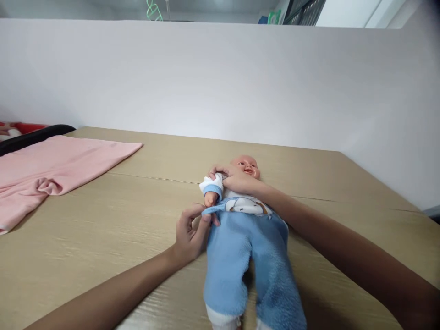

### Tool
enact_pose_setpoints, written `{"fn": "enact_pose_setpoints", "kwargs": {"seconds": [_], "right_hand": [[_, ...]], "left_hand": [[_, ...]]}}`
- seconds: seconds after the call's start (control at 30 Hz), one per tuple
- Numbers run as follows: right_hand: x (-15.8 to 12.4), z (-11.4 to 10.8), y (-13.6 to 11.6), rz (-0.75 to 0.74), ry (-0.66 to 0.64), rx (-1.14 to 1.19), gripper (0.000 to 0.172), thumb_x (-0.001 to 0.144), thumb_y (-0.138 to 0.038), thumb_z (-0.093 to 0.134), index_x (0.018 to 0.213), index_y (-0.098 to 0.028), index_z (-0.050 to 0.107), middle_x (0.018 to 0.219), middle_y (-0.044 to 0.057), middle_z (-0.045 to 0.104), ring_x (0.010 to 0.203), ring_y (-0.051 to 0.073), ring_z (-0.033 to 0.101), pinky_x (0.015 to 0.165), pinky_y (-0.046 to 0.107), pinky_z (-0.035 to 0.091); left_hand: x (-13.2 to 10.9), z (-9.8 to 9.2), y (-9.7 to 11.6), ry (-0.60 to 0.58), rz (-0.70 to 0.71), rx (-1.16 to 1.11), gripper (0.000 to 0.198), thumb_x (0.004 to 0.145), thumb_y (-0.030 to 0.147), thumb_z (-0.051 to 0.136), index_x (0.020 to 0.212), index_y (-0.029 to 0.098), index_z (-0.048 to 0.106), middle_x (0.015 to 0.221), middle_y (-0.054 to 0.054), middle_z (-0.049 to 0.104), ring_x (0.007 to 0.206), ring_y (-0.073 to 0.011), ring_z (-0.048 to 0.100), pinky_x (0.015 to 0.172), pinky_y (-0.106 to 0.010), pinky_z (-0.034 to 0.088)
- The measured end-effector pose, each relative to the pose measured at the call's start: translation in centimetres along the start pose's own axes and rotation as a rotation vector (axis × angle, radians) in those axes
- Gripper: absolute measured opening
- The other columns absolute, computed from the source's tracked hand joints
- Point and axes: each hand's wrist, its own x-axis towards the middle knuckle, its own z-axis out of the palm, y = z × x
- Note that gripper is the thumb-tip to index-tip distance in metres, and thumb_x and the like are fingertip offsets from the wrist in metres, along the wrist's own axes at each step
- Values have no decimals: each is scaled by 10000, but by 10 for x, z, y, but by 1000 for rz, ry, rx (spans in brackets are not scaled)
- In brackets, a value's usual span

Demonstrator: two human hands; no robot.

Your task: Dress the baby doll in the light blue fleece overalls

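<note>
A baby doll (pixel 245 166) lies on its back on the table, its head toward the wall. It wears fuzzy blue overalls (pixel 232 256) with a white animal patch on the front and a white sleeve (pixel 212 185) with a blue cuff. My left hand (pixel 193 231) pinches a narrow blue strip of the overalls beside the doll's small hand (pixel 210 199). My right hand (pixel 233 178) reaches across the doll's chest, its fingers closed around the upper part of the white sleeve near the shoulder. The doll's other arm is hidden behind my right forearm.
A pink garment (pixel 79 158) is spread at the left of the wooden table (pixel 147 247). Behind it a black edge (pixel 37 137) and red cloth (pixel 27 127) show. A white wall (pixel 206 82) rises along the table's far side and right.
</note>
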Motion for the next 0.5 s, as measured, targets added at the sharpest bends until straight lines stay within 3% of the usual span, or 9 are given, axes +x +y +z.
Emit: {"fn": "enact_pose_setpoints", "kwargs": {"seconds": [0.07, 0.2, 0.3, 0.4, 0.5], "right_hand": [[-2, -1, -2, -5, -40, -14, 345, 570, -140, 483, 878, -232, 608, 922, -6, 663, 865, 188, 584, 755, 283, 443], [-4, -4, -5, -53, -126, -59, 277, 622, -91, 593, 841, -225, 698, 950, -8, 712, 924, 201, 630, 855, 309, 481], [-8, -7, -12, -71, -145, -94, 196, 730, -117, 669, 849, -236, 769, 1057, 10, 760, 1061, 228, 670, 1010, 359, 499], [-21, -9, -26, -23, -68, -160, 228, 887, -180, 613, 907, -261, 825, 1181, 30, 787, 1261, 257, 666, 1171, 412, 439], [-45, -2, -41, 90, 72, -291, 235, 970, -399, 657, 998, -241, 830, 1223, 88, 803, 1255, 325, 686, 1136, 457, 469]], "left_hand": [[6, 3, 5, 68, -69, -80, 256, 1039, 525, 697, 1087, 295, 596, 790, 26, 769, 611, -167, 667, 685, -341, 539], [27, 6, 14, 136, -329, -154, 405, 951, 633, 766, 1043, 284, 582, 573, 98, 603, 419, -99, 421, 449, -233, 316], [38, 5, 8, 153, -420, -133, 449, 888, 644, 822, 981, 257, 614, 562, 90, 547, 486, -118, 467, 480, -231, 356], [39, 1, -2, 213, -385, -74, 406, 896, 591, 832, 956, 233, 652, 766, 38, 623, 695, -138, 575, 638, -242, 473], [39, -3, -8, 215, -401, -75, 382, 908, 570, 826, 987, 237, 656, 934, 15, 639, 828, -146, 608, 713, -241, 505]]}}
